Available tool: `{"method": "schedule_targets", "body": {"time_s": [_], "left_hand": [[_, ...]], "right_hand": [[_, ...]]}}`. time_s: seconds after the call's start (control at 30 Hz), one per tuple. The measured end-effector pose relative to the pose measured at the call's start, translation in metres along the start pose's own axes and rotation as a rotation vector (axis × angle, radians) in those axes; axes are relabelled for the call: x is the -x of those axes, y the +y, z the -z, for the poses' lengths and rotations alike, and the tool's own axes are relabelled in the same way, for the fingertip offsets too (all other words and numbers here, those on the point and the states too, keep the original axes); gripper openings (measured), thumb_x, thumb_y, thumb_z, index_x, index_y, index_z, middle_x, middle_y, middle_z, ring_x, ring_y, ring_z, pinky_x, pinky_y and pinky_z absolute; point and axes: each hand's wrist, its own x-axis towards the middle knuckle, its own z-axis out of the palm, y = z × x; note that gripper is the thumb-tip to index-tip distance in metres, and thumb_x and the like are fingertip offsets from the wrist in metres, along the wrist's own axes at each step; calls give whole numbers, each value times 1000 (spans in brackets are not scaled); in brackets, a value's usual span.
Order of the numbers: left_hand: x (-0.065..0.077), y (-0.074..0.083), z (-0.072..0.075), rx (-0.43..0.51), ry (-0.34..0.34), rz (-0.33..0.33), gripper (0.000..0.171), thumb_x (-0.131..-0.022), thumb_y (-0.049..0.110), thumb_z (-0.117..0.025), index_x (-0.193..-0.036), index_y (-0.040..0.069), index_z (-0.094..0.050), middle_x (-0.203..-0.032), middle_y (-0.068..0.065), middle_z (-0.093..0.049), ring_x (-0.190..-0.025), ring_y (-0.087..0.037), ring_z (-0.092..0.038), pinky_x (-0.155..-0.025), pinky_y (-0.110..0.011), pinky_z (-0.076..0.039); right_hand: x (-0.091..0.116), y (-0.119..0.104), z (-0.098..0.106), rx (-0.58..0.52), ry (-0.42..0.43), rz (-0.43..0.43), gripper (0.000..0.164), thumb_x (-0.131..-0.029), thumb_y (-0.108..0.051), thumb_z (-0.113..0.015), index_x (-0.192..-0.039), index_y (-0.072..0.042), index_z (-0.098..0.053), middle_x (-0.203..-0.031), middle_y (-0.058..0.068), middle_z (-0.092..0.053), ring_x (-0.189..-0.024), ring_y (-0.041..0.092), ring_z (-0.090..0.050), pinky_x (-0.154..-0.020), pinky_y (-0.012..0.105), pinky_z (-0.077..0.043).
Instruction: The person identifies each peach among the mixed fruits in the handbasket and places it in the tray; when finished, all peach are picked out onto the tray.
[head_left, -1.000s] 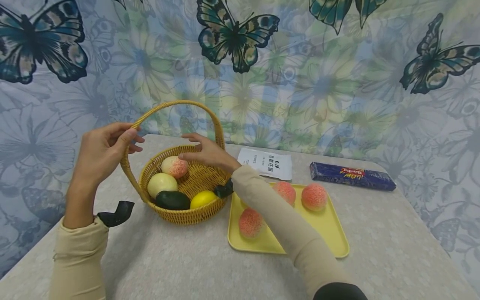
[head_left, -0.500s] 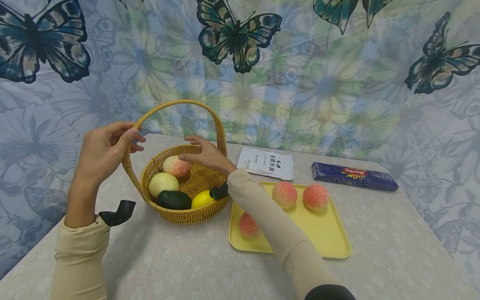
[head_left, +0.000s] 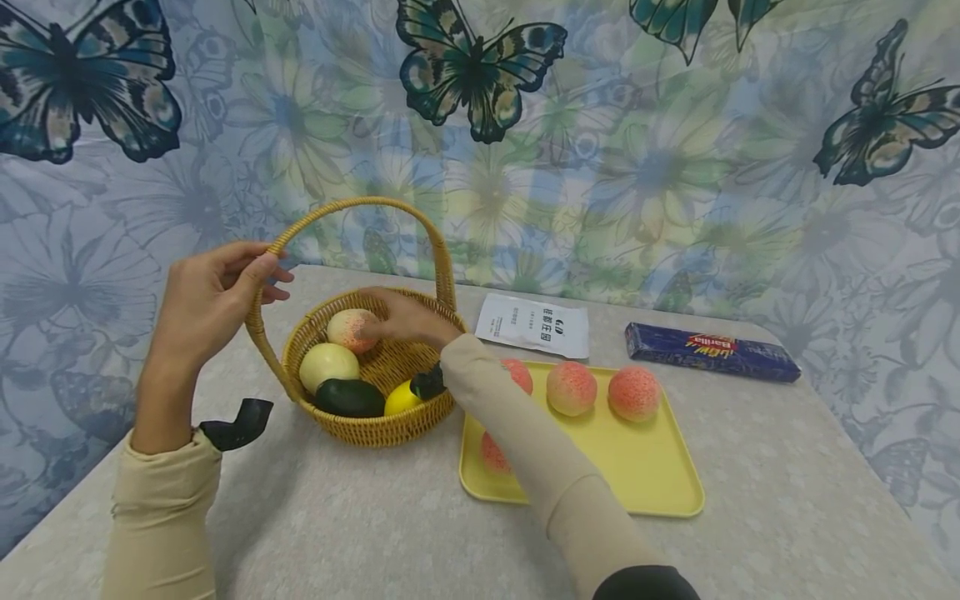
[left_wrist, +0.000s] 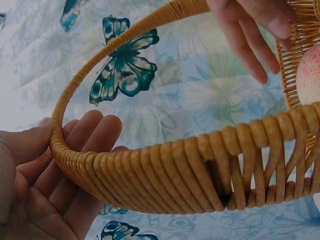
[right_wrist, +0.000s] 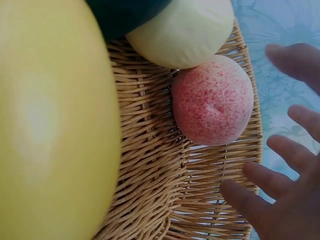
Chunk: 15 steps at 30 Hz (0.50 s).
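Observation:
With thumb and fingers, my left hand [head_left: 213, 304] grips the left side of the wicker basket's arched handle [left_wrist: 80, 80]. The basket [head_left: 367, 432] stands on the table. Inside it are a pale pink-speckled peach [right_wrist: 215, 102], a round pale-green fruit [head_left: 328, 368], a dark green oval fruit [head_left: 348, 398] and a lemon [right_wrist: 55, 120], partly hidden by the right wrist's black strap in the head view. My right hand [head_left: 408, 319] reaches into the basket beside the peach. In the right wrist view its fingers [right_wrist: 287, 152] are spread and apart from the peach.
Right of the basket lies a yellow tray [head_left: 630, 467] with several pink peaches [head_left: 572, 388], partly covered by the right sleeve. Behind it are a white packet [head_left: 532, 325] and a blue Barilla pasta box [head_left: 708, 352]. A butterfly-patterned cloth [head_left: 637, 167] hangs behind the table.
My right hand has sunk lower into the basket, its thumb now overlapping the peach's right side in the head view. My left hand keeps its grip on the handle.

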Motion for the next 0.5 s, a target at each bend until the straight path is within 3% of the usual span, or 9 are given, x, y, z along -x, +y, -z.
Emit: {"method": "schedule_targets", "body": {"time_s": [0.23, 0.37, 0.4, 0.5], "left_hand": [[0, 1, 0, 6, -3, 6, 33, -98, 26, -56, -117, 0, -65, -86, 6, -68, -69, 5, -66, -61, -11, -54], [0, 1, 0, -2, -1, 9, 33, -98, 26, -56, -117, 1, -65, -87, 2, -69, -68, 5, -66, -60, -11, -53], [-1, 1, 0, -3, -1, 9, 33, -98, 26, -56, -117, 1, -65, -87, 2, -69, -68, 5, -66, -60, -11, -53], [-1, 1, 0, 0, -3, 7, 33, -98, 26, -56, -117, 1, -65, -86, 4, -69, -68, 4, -66, -60, -11, -54]], "right_hand": [[-3, -1, -5, -2, -119, -38, 69, -93, -11, -61, -153, -18, -26, -156, 6, -27, -141, 24, -30, -109, 38, -37], [-3, -1, -6, 4, -129, -36, 68, -93, -8, -61, -152, -17, -29, -154, 6, -30, -141, 24, -31, -107, 36, -40], [-3, -1, -5, 9, -118, -34, 68, -92, -6, -61, -151, -18, -30, -144, 8, -44, -130, 22, -45, -100, 34, -44], [-2, 0, -2, 40, -108, -44, 70, -90, -3, -59, -152, -17, -29, -130, 14, -54, -104, 20, -54, -81, 26, -46]]}}
